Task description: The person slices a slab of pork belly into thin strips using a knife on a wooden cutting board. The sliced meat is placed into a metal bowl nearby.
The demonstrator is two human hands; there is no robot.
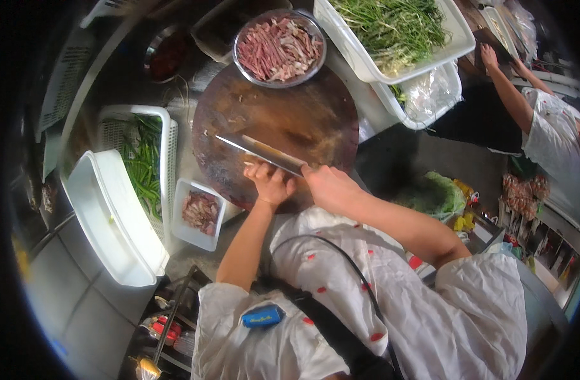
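My right hand grips the handle of a kitchen cleaver. Its blade points up and to the left over a round wooden chopping block. Close under the blade, my left hand has its fingers curled; whether they touch the steel or hold a small piece is hidden. Dark, wet-looking stains and small scraps mark the block's surface. At its far edge stands a round metal bowl full of meat strips. A small white tub beside the block, at the left, contains sliced meat.
Left are a white basket of green peppers and a tilted white bin. A white tub of shredded greens overlaps another tub at the upper right. Another person works at far right.
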